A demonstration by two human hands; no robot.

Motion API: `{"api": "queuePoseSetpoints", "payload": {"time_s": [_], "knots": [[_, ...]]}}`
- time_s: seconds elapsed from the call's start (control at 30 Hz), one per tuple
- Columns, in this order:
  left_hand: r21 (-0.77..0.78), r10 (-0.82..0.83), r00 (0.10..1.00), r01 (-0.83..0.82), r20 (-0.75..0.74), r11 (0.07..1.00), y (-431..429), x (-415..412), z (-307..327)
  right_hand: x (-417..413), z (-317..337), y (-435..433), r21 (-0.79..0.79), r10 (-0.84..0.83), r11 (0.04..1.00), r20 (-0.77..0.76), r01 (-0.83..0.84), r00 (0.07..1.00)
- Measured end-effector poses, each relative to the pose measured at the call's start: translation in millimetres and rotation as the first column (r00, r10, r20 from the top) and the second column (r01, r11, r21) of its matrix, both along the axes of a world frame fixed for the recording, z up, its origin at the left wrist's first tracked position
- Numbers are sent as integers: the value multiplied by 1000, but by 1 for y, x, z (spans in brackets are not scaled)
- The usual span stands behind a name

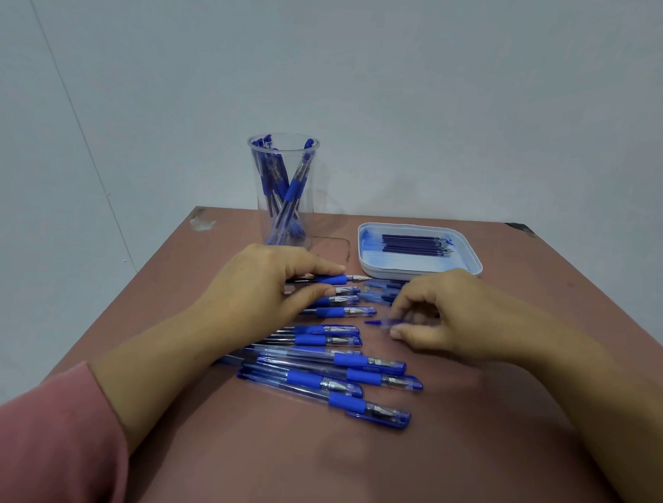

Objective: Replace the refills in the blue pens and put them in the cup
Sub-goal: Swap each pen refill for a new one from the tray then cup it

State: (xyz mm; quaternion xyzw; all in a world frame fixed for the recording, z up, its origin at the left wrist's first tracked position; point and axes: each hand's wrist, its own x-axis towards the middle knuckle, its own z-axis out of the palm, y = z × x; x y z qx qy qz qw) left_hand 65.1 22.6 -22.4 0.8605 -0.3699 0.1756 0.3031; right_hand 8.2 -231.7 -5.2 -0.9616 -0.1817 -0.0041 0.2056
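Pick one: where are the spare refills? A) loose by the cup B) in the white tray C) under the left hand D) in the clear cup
B: the refills lie side by side in the white tray, right of the cup, which holds pens.

Reddish-brown table (350, 476) against pale wall (443, 85)

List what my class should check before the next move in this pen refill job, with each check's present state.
1. Left hand grips a pen: ok.
2. That pen is uncapped, point bare: ok.
3. Right hand pinches a small blue piece; what it is: cannot tell.
4. Refills lie ready in the tray: ok.
5. Cup stands upright with room left: ok.
6. Held pen already emptied: cannot tell.
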Motion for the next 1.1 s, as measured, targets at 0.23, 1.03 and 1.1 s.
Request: {"api": "queuePoseSetpoints", "payload": {"time_s": [0.23,1.03,1.1], "knots": [[-15,-22,1000,22,1,1000,-1,0,-2,7,0,0,198,-74,980,336,7,939],[-69,-95,993,100,72,993,-8,-8,-3,11,-22,25,210,15,966,538,-151,843],[-73,-78,996,80,31,994,-8,-9,-1,13,-20,26,230,3,963,512,-140,859]]}}
